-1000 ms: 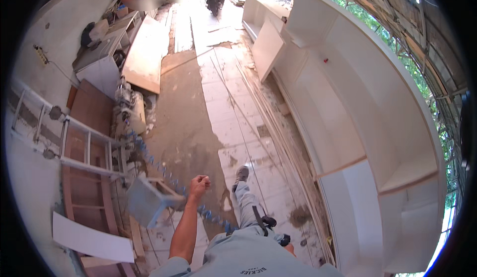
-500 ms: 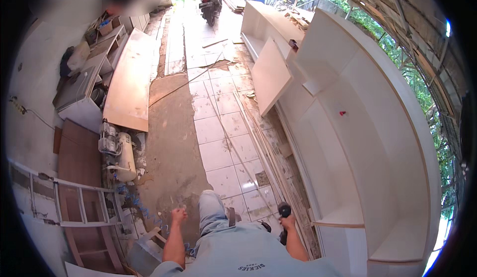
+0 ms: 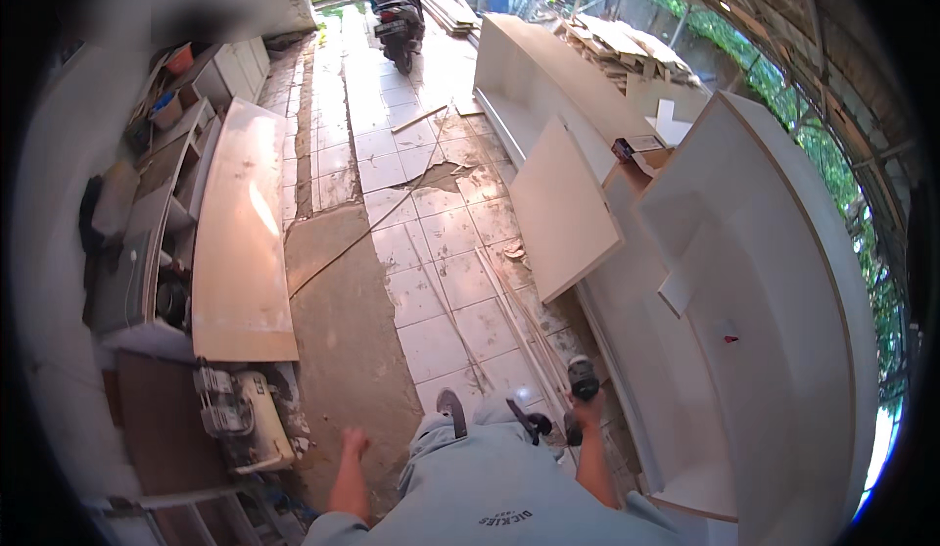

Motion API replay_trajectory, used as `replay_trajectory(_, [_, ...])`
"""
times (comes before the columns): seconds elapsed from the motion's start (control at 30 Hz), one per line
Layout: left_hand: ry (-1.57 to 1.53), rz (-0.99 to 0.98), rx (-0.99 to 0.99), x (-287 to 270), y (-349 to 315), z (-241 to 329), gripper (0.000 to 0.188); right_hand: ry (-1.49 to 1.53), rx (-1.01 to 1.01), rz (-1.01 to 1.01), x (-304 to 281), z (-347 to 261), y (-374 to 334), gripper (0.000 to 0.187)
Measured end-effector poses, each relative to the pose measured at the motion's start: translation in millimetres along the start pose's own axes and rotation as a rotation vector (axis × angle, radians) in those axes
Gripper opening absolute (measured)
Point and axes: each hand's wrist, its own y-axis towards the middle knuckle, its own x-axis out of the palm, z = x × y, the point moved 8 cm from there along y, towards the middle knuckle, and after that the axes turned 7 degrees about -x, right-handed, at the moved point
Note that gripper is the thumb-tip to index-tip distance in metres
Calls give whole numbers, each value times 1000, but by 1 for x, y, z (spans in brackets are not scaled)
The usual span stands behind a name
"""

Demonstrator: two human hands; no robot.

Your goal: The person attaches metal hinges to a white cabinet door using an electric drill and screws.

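Note:
My right hand (image 3: 586, 412) is wrapped round the grip of a black cordless drill (image 3: 583, 378), held at my right side by the cabinet. My left hand (image 3: 355, 441) hangs low on the left with its fingers curled in; anything inside them is hidden. Along the right stands a long pale cabinet carcass (image 3: 783, 282) with open compartments. A flat cabinet door (image 3: 566, 208) sticks out from its front. Inside one compartment is a small red item (image 3: 730, 338), too small to name. A small dark box (image 3: 627, 149) sits on the cabinet farther back.
Long thin wood strips (image 3: 519, 321) lie on the tiled floor (image 3: 431, 340) beside the cabinet. On the left are an air compressor (image 3: 257, 419), a leaning wood panel (image 3: 240, 242) and a metal ladder (image 3: 211, 519). A motorbike (image 3: 397, 22) is parked far ahead.
I have moved forward along the cabinet: compressor, ladder and door now appear nearer. The drill stays in my right hand, and my left hand remains closed.

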Motion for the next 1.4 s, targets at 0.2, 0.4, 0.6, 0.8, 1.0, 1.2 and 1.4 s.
replay_trajectory(0.2, [-140,-209,440,129,-10,373,18,73,-169,200,36,-44,154,36])
replay_trajectory(0.4, [-119,-387,581,243,-25,587,27,354,9,419,68,-62,328,38])
replay_trajectory(0.6, [-79,-245,339,251,95,636,16,494,56,596,71,-81,510,56])
replay_trajectory(0.8, [62,-122,-34,194,183,580,17,489,-136,858,52,-126,684,47])
replay_trajectory(1.0, [267,-121,-132,212,167,628,21,440,-125,986,35,-110,810,40])
replay_trajectory(1.2, [411,-273,94,290,202,807,26,409,-149,1128,11,-77,886,27])
replay_trajectory(1.4, [484,-310,320,338,266,1076,32,336,-71,1314,-12,-34,900,25])
